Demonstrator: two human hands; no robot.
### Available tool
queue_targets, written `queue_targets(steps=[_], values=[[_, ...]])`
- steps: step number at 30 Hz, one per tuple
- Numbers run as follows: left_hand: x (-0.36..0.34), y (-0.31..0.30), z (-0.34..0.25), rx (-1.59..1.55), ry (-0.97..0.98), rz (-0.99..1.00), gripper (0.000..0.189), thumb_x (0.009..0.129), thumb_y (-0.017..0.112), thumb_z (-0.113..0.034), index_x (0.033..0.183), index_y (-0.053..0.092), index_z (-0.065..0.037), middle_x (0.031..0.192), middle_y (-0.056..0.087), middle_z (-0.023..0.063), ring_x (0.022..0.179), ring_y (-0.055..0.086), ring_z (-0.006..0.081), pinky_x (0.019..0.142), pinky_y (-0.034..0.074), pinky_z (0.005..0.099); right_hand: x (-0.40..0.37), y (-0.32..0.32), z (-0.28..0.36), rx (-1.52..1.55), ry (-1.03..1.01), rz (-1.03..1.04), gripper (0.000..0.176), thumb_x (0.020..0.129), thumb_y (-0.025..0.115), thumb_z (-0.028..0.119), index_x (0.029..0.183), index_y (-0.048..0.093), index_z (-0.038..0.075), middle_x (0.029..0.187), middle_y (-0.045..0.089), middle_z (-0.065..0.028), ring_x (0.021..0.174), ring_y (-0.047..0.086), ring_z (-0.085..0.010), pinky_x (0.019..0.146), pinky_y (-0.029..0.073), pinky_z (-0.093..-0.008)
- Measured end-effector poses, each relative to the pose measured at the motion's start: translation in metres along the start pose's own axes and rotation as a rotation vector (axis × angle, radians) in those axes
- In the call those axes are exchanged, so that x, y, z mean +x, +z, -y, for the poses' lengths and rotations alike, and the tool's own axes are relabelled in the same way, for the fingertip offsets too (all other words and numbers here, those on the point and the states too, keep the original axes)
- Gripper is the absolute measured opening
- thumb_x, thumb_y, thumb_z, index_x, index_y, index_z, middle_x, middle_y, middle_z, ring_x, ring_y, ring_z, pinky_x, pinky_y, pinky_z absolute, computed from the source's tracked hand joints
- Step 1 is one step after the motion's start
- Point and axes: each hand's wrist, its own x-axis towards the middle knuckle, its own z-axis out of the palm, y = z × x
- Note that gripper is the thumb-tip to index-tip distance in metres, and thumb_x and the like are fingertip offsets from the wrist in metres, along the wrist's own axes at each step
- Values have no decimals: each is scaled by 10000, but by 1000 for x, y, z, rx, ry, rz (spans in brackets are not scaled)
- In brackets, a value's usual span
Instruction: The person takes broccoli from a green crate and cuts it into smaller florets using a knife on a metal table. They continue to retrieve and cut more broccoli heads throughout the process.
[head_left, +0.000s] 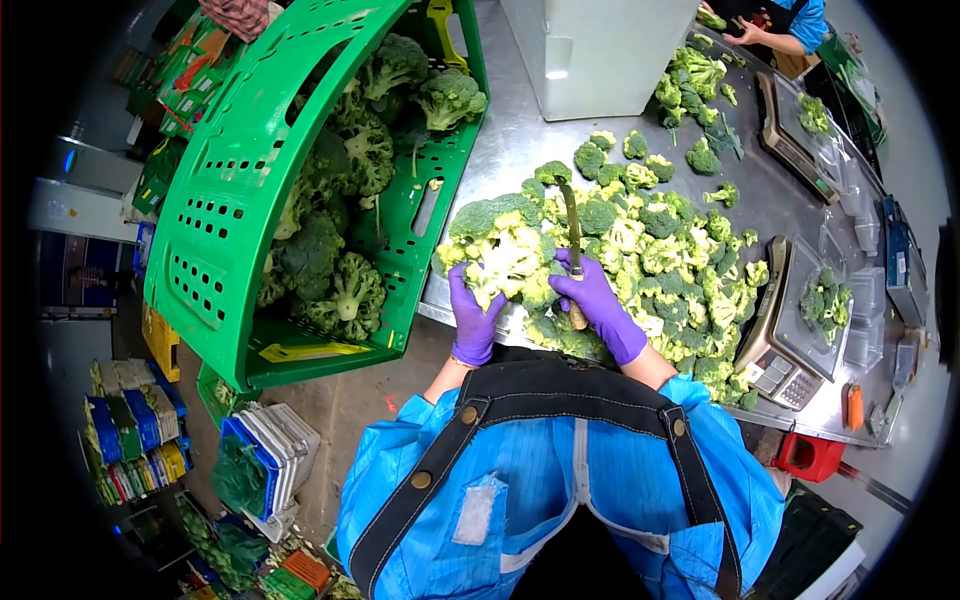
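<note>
A large broccoli head (pixel 508 252) is gripped in my left hand (pixel 474 318), which wears a purple glove. Its pale cut side faces up toward me. My right hand (pixel 606 308), gloved the same way, is closed around the handle of a knife (pixel 573 225). The blade points away from me, up along the right side of the broccoli head. Beyond and to the right of both hands, a wide pile of cut broccoli florets (pixel 640 240) covers the metal table (pixel 520 150).
At left, a tilted green crate (pixel 225 210) holds whole broccoli heads (pixel 345 180). A grey bin (pixel 605 60) stands at the back. Two scales (pixel 780 360) bearing florets, clear trays (pixel 865 320) and an orange object (pixel 855 407) are at right. Another person's hand (pixel 745 33) shows at top right.
</note>
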Motion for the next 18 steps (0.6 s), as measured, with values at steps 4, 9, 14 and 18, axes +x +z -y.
queue_targets(steps=[4, 9, 14, 18], values=[[-2, -8, 6, 27, 47, 9, 595, 659, 660, 10, 1151, 329, -41, 1045, 399, 63, 1003, 426, 157, 894, 373, 289, -2, 0, -1, 3, -28, 36, 524, 747, 662, 115, 1192, 442, -51, 701, 533, -35, 456, 481, -87, 430, 390, -233], [6, -5, -14, -263, -134, 43, 726, 678, 614, 64, 1299, 247, -15, 1182, 431, 109, 1049, 488, 194, 881, 424, 301, -8, 6, 7, 31, -59, 35, 473, 797, 638, 186, 1181, 471, -35, 769, 578, -43, 455, 477, -81, 434, 390, -221], [13, -20, -22, -483, -513, 29, 658, 755, 553, 25, 1328, 234, -37, 1210, 463, 134, 1078, 512, 265, 823, 502, 367, 0, -9, -9, 56, -92, -178, 415, 865, 519, 261, 1192, 505, 6, 909, 642, -106, 410, 435, -80, 401, 363, -196], [35, -47, -20, -465, -458, -80, 636, 767, 568, -4, 1313, 249, -69, 1223, 454, 154, 1086, 510, 281, 838, 508, 391, -3, -19, -21, 45, -79, -185, 414, 867, 497, 256, 1190, 502, -2, 873, 650, -111, 411, 434, -80, 399, 362, -194]])
